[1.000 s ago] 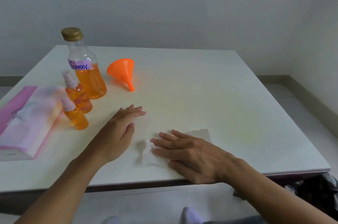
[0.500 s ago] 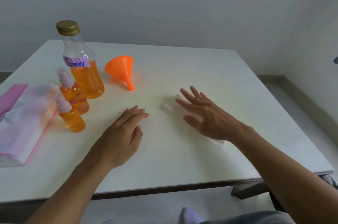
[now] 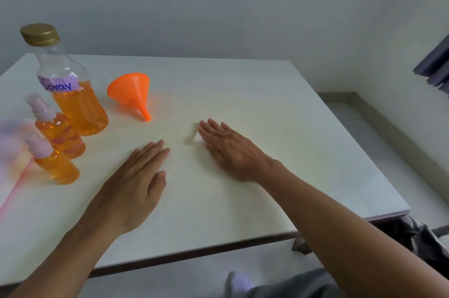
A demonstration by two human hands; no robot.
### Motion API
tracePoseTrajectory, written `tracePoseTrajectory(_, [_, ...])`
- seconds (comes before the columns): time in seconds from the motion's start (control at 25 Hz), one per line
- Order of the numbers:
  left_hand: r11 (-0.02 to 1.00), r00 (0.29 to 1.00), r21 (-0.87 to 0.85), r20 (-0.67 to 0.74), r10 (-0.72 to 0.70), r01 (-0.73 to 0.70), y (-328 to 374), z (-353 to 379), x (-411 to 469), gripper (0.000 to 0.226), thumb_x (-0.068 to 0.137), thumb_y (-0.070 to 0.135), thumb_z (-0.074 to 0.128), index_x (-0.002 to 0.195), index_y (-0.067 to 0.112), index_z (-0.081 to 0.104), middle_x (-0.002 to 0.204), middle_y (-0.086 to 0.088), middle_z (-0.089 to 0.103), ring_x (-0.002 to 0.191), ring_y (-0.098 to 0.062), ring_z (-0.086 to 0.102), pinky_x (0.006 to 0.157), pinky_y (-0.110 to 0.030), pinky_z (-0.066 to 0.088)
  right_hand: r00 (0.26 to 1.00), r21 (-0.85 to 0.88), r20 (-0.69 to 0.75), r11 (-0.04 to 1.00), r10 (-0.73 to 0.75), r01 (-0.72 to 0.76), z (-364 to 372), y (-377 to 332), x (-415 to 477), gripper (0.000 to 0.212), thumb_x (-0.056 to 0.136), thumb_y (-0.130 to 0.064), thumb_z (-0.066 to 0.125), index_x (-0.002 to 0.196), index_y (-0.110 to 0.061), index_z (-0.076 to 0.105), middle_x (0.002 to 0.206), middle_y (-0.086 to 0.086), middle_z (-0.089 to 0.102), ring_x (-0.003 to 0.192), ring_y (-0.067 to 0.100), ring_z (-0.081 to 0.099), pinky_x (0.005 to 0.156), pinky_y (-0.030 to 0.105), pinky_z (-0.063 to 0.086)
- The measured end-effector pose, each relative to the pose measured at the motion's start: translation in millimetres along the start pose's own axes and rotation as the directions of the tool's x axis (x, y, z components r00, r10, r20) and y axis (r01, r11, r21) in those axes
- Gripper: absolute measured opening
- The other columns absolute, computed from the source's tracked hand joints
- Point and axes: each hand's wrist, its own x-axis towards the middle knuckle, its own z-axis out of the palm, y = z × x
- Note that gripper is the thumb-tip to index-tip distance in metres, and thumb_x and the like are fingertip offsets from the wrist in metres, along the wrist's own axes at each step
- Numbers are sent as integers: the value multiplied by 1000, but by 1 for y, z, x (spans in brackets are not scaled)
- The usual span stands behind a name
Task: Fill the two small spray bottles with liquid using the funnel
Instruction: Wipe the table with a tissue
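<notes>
Under cover: a small white scrap (image 3: 197,137), tissue or paper I cannot say, shows one corner from beneath the fingertips of the right hand (image 3: 228,149). The rest is hidden.
Cropped: a pink and white soft pack (image 3: 9,147) is at the left edge, blurred and cut by the frame, with its print unreadable to me.
Unclear: a dark crumpled thing (image 3: 418,237) lies below the table's near right corner, and a dark cloth (image 3: 435,64) is at the right edge. I cannot identify either.
Grip, right: palm down, fingers straight and close together, lying flat over the scrap.
Grip, left: the left hand (image 3: 136,183) lies palm down on the table with fingers straight and together, thumb slightly apart, grasping nothing.
Task vessels: two small clear plastic bottles with pale pink pump heads stand upright at the left, orange liquid filling most of each. The near spray bottle (image 3: 52,164) stands just in front of the far spray bottle (image 3: 57,127); I cannot tell whether they touch.
Supply: a large clear plastic bottle (image 3: 73,93) with a gold screw cap on and a purple label reading "Spray." stands upright behind the small pair, about half full of orange liquid.
Task tool: an orange plastic funnel (image 3: 131,93) lies on its side just right of the large bottle, spout towards me.
In the way: the left hand sits between the small bottles and the right hand.
Surface: a white matte table (image 3: 267,108) with a dark strip along the near edge.
Room: a plain pale wall and a grey floor with skirting at the right.
</notes>
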Motion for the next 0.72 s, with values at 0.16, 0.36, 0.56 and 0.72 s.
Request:
tracePoseTrajectory(0.16, [1000,1000,1,-2,0,0,3,0,1,65,91,54,13,154,36,20,158,24,3,142,6,-7,109,-14,-5,955,-88,-112,954,276,-286,-22,80,-46,50,109,-18,30,159,-10,32,168,9,25,158,20,14,129,36,5])
tracePoseTrajectory(0.36, [1000,1000,8,-4,-3,3,4,2,2,68,89,54,13,154,33,24,161,18,11,144,3,-1,111,-17,-1,641,-26,-262,658,722,-752,-25,100,-38,40,100,-7,35,133,-4,58,137,18,57,135,36,45,124,44,21])
tracePoseTrajectory(0.56, [1000,1000,-5,-2,14,-14,1,2,4,65,94,56,12,153,33,25,161,18,12,148,-2,4,116,-23,4,765,162,-195,789,614,-592,-33,100,-55,50,107,-24,35,156,-13,36,166,10,30,154,28,26,125,36,19])
tracePoseTrajectory(0.72, [1000,1000,-15,-9,8,-8,0,3,4,62,95,56,16,153,34,26,160,19,12,147,0,4,115,-23,5,896,165,0,884,444,-438,-51,107,-101,55,107,-35,41,160,-37,25,157,2,47,139,19,50,113,34,39])
